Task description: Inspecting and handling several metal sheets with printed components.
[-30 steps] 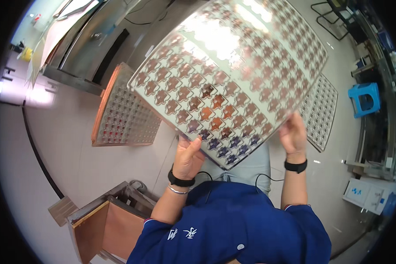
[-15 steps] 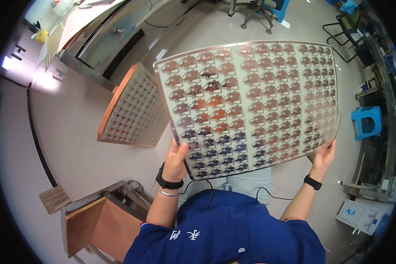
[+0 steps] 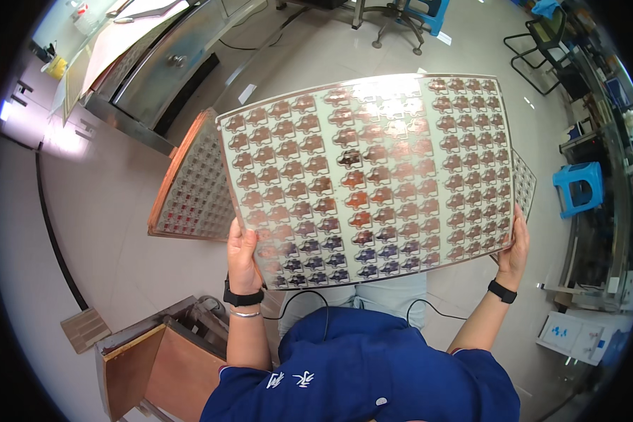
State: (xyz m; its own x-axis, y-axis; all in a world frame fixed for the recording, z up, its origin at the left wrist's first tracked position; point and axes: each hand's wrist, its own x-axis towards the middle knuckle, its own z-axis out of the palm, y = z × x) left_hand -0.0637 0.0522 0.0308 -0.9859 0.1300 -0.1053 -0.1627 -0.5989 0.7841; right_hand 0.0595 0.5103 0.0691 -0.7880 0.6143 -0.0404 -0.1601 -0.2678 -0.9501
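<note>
A large rectangular panel [image 3: 335, 186] with rows of small copper-coloured printed shapes on a pale ground is held up before my body. Light glares off its upper middle, and dark reflections cross its lower part. My left hand [image 3: 244, 259] grips the lower left edge, thumb on the face and fingers hidden behind. At the lower right edge my right hand [image 3: 515, 247] is closed on the panel, its fingers partly behind. Beyond the panel's right edge shows the corner of another patterned sheet [image 3: 524, 184]. To the left, a stack of similar panels [image 3: 193, 186] leans, partly covered.
A metal-fronted cabinet [image 3: 155, 81] with papers on top stands at the upper left. A wooden box-like piece of furniture [image 3: 183, 369] is at the lower left. Blue stools [image 3: 579, 188] and a dark chair [image 3: 541, 49] stand to the right, near a glass-sided cabinet [image 3: 615, 232].
The panel has shifted left and turned slightly, so the glare now lies on its upper middle. My left hand moved left with it. More of the sheet behind shows at right.
</note>
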